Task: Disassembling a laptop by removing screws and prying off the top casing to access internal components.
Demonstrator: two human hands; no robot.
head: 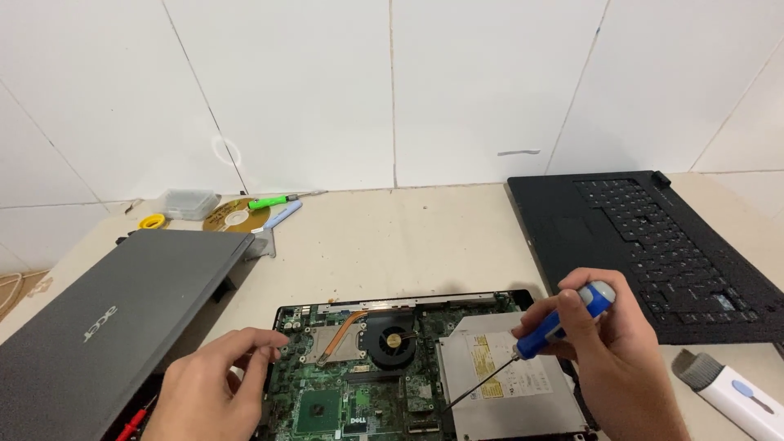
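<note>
Right hand (pixel 600 343) clenched, left hand (pixel 216 384) loose

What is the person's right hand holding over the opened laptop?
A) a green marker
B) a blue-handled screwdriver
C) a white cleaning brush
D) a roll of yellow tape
B: the right hand grips a blue-handled screwdriver, its thin shaft angled down toward the silver disc drive in the opened laptop.
</note>
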